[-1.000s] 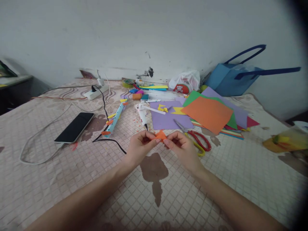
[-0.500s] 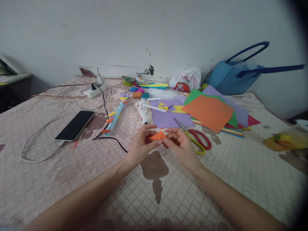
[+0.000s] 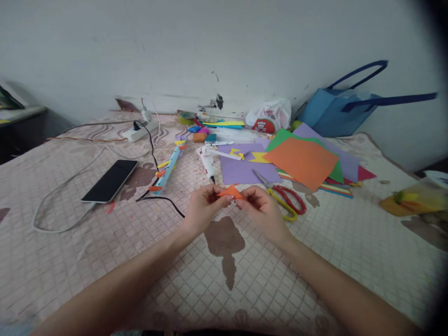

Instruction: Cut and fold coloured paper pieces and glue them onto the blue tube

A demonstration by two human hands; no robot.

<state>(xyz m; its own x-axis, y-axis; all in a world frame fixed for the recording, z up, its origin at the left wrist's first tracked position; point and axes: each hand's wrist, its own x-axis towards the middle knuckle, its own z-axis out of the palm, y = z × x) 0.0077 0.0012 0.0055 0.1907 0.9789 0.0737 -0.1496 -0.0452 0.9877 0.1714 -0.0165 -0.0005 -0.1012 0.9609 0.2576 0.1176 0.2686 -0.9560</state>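
Note:
A small folded piece of orange paper (image 3: 231, 191), triangular in outline, is held between both hands above the tablecloth. My left hand (image 3: 203, 208) pinches its left end between thumb and fingers. At the right end, my right hand (image 3: 263, 210) grips it the same way, with the thumb tips close together at the lower edge. Just beyond the hands lies a white glue gun (image 3: 207, 164). Scissors with red and yellow handles (image 3: 290, 198) rest right beside my right hand, blades toward a purple sheet (image 3: 233, 170).
Coloured paper sheets (image 3: 304, 161) are stacked at right, before a blue bag (image 3: 338, 112). To the left lie a phone (image 3: 110, 181) on a cable, a light blue strip (image 3: 168, 170) bearing coloured paper pieces, and a power strip (image 3: 140, 132). A yellowish container (image 3: 413, 201) stands far right.
The fingers have drawn in closer around the orange paper, which sits slightly higher in view. My right hand's fingers are more curled. Items on the table look unmoved apart from a slight camera shift.

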